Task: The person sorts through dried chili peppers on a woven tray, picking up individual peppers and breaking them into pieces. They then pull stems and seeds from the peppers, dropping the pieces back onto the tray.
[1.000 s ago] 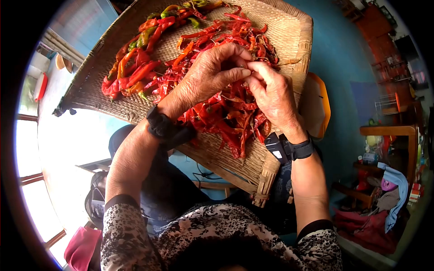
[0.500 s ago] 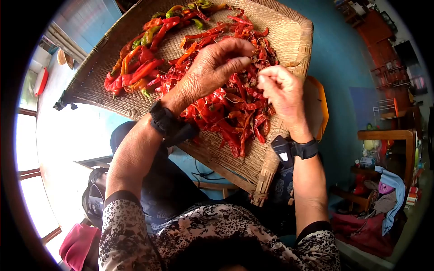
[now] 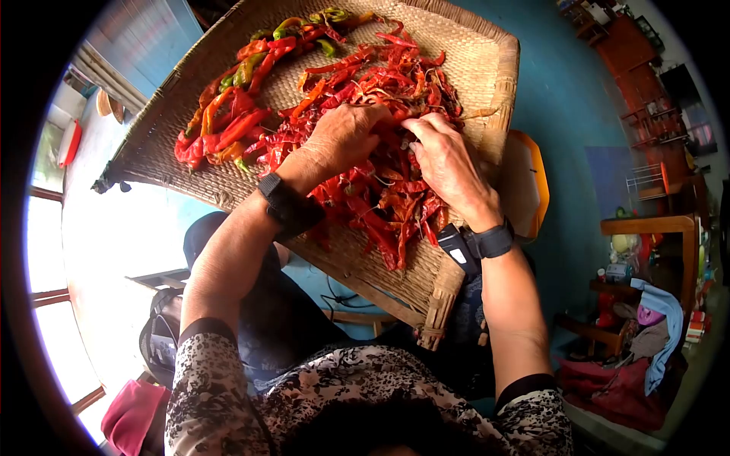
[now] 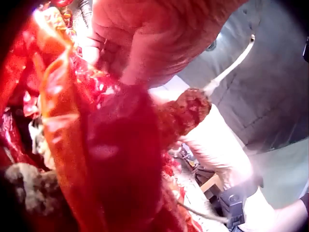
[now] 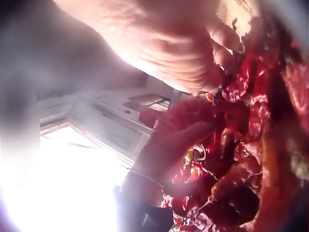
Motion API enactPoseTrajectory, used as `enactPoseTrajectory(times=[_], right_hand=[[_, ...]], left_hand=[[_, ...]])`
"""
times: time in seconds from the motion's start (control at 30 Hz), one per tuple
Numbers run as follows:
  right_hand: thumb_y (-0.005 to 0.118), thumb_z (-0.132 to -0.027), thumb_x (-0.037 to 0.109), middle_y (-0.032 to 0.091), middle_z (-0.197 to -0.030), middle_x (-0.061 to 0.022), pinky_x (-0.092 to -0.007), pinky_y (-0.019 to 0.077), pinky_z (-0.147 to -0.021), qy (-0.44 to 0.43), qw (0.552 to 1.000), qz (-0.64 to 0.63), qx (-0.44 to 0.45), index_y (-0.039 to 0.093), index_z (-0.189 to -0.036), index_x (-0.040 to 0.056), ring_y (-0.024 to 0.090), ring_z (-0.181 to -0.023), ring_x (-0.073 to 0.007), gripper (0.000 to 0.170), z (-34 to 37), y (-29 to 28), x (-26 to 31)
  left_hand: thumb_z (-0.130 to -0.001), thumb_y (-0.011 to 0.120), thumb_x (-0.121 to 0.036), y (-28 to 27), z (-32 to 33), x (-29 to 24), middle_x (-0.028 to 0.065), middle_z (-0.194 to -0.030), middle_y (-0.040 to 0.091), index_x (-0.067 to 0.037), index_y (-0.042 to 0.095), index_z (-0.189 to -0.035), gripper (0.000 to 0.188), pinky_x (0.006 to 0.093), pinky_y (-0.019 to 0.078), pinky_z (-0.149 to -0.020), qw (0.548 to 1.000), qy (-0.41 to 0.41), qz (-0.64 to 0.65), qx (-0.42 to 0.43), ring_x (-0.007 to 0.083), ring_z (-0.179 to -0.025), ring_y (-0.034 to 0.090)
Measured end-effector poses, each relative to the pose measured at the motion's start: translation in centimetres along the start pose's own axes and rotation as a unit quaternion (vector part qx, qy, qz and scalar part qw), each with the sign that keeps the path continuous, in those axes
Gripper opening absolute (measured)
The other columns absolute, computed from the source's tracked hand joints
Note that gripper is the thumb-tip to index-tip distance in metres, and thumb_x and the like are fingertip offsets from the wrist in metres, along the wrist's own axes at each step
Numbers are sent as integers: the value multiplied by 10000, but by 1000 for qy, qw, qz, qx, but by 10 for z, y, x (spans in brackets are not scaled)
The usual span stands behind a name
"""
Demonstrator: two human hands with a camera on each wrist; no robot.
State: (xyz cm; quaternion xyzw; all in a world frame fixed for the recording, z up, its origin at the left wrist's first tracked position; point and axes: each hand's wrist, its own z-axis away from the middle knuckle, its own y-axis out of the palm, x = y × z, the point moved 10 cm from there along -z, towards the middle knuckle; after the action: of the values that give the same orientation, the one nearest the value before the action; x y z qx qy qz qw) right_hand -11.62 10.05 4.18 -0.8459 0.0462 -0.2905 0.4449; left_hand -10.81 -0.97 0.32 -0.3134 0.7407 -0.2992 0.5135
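Observation:
A heap of dried red chilies (image 3: 380,209) lies on a woven tray (image 3: 475,49). My left hand (image 3: 342,140) is lowered over the heap, its fingertips hidden among the chilies. From the right, my right hand (image 3: 449,163) reaches into the same spot, a short gap from the left, fingers bent downward. A red chili (image 3: 397,115) shows between the hands; I cannot tell whether either pinches it. In the left wrist view, a wrinkled chili end with a pale stem (image 4: 234,65) is close below the palm. The right wrist view shows both hands at the heap.
Fresher red, orange and green peppers (image 3: 243,118) form a curved band on the tray's left side. An orange-rimmed container (image 3: 532,182) stands beside the tray's right edge. Clothes (image 3: 661,334) are piled on furniture at far right; a wooden stool (image 3: 357,315) shows below the tray.
The hands met above the heap one second ago, then drew apart, the right moving right. Now both have come down onto the chilies, the right hand moving back left.

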Motion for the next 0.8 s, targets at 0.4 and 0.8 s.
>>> enactPoseTrajectory(times=[0.4,0.8], right_hand=[[561,-776,-55,578,-902,-139,-405,505,-694,42,994,71,75,616,-924,25,608,-803,-309,177,-6,28,-22],[583,-904,88,627,-790,-43,-189,431,-530,175,933,-196,-247,582,-960,11,537,-622,-60,95,32,-113,-77]], left_hand=[[-898,534,-22,-68,10,-5,57,-845,631,-50,580,-1132,240,271,506,-675,977,-33,159,-138,121,-723,592],[-905,579,-63,-46,5,-4,100,-958,665,-89,450,-1311,427,295,517,-732,976,-38,192,-98,133,-861,629]])
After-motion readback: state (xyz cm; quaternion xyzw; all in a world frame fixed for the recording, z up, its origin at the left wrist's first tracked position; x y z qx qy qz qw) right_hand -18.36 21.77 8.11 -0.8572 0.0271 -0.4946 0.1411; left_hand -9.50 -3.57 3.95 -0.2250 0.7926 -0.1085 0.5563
